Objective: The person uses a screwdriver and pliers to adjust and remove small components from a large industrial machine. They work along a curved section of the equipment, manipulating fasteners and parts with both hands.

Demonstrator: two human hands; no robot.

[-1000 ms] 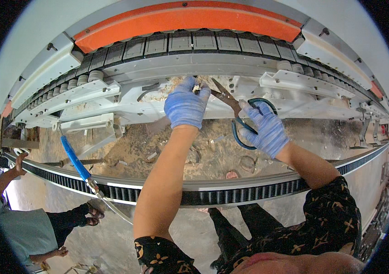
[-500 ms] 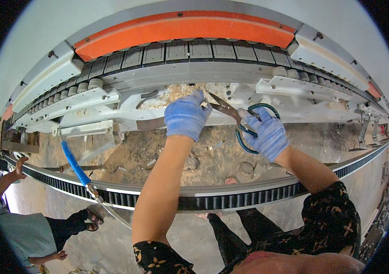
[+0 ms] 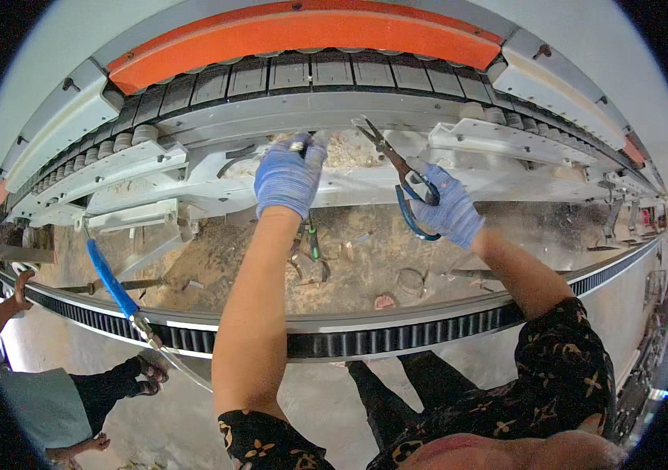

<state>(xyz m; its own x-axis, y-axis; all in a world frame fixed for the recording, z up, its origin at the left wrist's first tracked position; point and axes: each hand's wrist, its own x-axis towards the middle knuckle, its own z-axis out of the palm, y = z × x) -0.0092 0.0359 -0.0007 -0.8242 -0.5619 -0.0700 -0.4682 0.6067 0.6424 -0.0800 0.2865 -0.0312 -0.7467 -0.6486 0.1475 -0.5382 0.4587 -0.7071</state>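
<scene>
My right hand point(image 3: 449, 205) grips a pair of scissors point(image 3: 393, 159) by their dark teal loop handles. Their dark blades point up and left, with the tips slightly apart over the machine's white ledge. My left hand point(image 3: 289, 178), in a matching blue knitted glove, is closed at the ledge. Something small, dark and light shows at its fingertips, too little to name. Just right of those fingers lies a heap of pale shavings point(image 3: 349, 150) on the ledge.
An orange guard point(image 3: 302, 43) and a chain of grey plates point(image 3: 332, 70) run along the machine. A black ribbed rail point(image 3: 334, 345) crosses nearer me. A blue air gun hose point(image 3: 110, 276) hangs at left. Beyond the rail, a green-handled tool point(image 3: 314, 241) lies low down. Another person point(image 3: 44, 403) stands far left.
The scissors have moved away from my left hand, their blades tilting more upright. My left hand has shifted left in the picture and turned, and the whole view has moved slightly.
</scene>
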